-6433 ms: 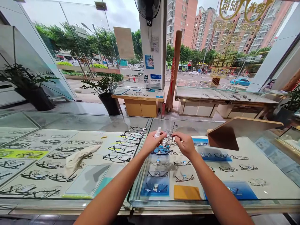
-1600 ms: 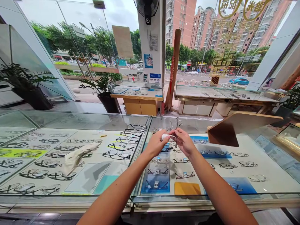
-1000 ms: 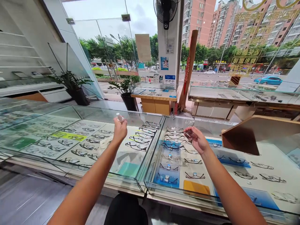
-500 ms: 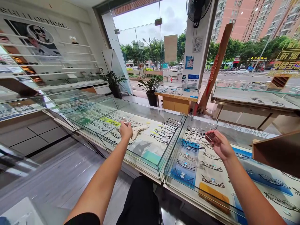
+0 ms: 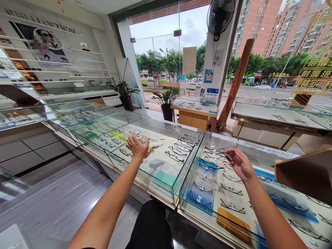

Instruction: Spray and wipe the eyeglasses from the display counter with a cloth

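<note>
The right hand (image 5: 243,166) pinches a pair of glasses (image 5: 232,142) in its fingers, above the surface (image 5: 218,180). The left hand (image 5: 137,147) has bent fingers by a little bottle (image 5: 140,137); I can't tell if they grip it. A pale cloth (image 5: 155,146) lies just beside. A yellow pad (image 5: 233,225) sits near the surface's front edge.

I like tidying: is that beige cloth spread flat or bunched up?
Bunched up: the beige cloth lies in a narrow, uneven heap beside the left hand.
</note>
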`<state>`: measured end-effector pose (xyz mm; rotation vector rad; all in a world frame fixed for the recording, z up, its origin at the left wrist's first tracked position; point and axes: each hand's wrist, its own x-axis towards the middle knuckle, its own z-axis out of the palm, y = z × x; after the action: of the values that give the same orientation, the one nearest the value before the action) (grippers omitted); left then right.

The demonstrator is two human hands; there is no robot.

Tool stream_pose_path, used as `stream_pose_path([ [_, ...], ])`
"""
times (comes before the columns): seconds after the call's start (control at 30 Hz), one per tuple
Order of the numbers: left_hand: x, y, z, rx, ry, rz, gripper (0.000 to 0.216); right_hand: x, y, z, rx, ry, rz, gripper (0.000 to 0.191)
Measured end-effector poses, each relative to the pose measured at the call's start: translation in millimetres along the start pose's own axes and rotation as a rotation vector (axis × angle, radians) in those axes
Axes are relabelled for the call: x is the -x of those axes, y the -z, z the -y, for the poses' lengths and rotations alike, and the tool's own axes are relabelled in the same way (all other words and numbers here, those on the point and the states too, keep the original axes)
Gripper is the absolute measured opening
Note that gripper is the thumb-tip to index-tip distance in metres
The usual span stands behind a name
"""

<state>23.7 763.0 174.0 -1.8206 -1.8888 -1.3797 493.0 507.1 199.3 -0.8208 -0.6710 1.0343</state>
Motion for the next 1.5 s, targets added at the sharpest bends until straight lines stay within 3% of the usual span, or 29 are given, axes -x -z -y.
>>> stream_pose_path([
  [0.1, 7, -2, -3, -0.009, -0.243, 0.336, 0.05, 0, 3, 0, -0.018, -0.014, 0.009, 0.024],
  [0.17, 9, -7, -2, -0.004, -0.29, 0.466, 0.046, -1, 3, 1, -0.028, -0.017, 0.014, 0.023],
  [0.33, 6, -6, -3, 0.041, -0.218, 0.501, 0.016, -1, 2, 1, -0.033, -0.001, 0.033, 0.023],
  [0.47, -10, 4, -29, 0.14, -0.126, 0.399, 0.026, -1, 1, 3, -0.043, 0.015, 0.035, 0.023],
  [0.57, -23, 8, -71, 0.323, -0.071, 0.309, 0.035, -2, 0, 4, -0.072, 0.019, 0.032, 0.025],
  [0.67, -21, 7, -131, 0.549, -0.069, 0.317, 0.046, -2, -1, 5, -0.081, 0.025, 0.028, 0.026],
  [0.8, 14, 6, -219, 1.244, 0.174, 0.614, 0.067, -3, -2, 6, -0.07, 0.043, 0.032, 0.027],
  [0.9, 48, 4, -272, 1.486, 0.326, 0.825, 0.068, -4, -2, 7, -0.077, 0.05, 0.036, 0.028],
  [1.0, 77, -3, -304, 1.583, 0.458, 0.986, 0.066, -4, -3, 9, -0.102, 0.043, 0.033, 0.03],
  [1.2, 110, -22, -316, 1.605, 0.546, 1.113, 0.054, -3, -7, 9, -0.127, 0.04, 0.045, 0.026],
  [1.4, 119, -34, -307, 1.657, 0.566, 1.111, 0.041, 0, -15, 9, -0.106, 0.016, 0.073, 0.023],
  [1.5, 120, -34, -304, 1.661, 0.576, 1.174, 0.041, 3, -18, 9, -0.094, 0.007, 0.101, 0.021],
])
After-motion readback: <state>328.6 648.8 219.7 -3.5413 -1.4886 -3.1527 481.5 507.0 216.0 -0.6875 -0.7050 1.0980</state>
